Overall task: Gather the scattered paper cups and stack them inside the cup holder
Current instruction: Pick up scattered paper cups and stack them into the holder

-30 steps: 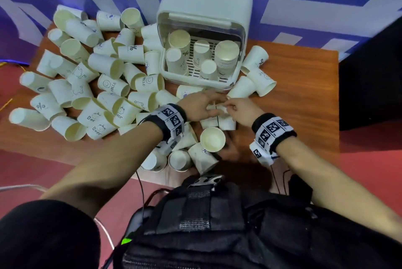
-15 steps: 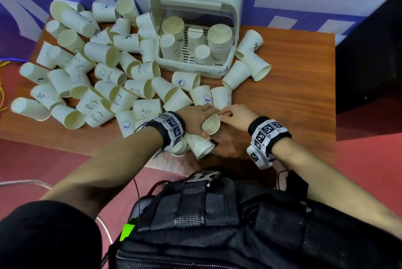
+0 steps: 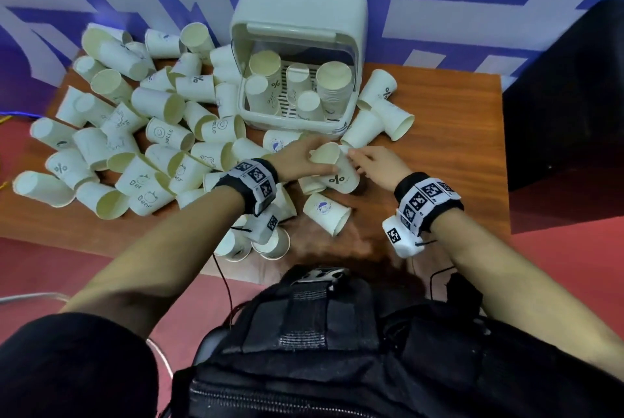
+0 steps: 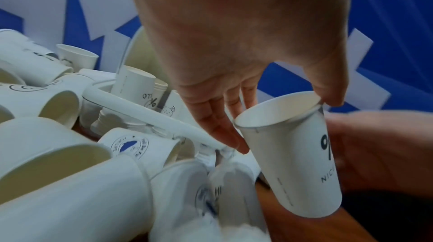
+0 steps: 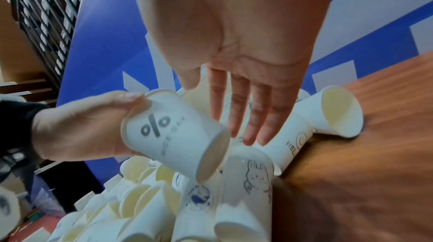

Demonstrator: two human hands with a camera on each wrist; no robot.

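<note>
My left hand (image 3: 304,158) pinches the rim of a white paper cup (image 3: 336,171) marked with a percent sign and holds it tilted above the table, just in front of the white cup holder (image 3: 293,123). In the left wrist view the thumb (image 4: 332,96) and fingers (image 4: 219,129) clamp the cup (image 4: 293,155) at its mouth. My right hand (image 3: 369,162) hovers beside the cup's base with straight fingers (image 5: 243,116) and holds nothing. The holder contains several cups and one nested stack (image 3: 335,88).
Loose cups (image 3: 135,134) lie in a heap over the left half of the wooden table (image 3: 456,154). Three more cups (image 3: 381,110) lie right of the holder, and others (image 3: 326,213) under my wrists. A blue-white wall stands behind, a black object (image 3: 567,96) at right.
The left hand has lifted the percent cup off the table and carried it towards the holder. The right hand, which touched the cup before, now hovers beside it with straight fingers.
</note>
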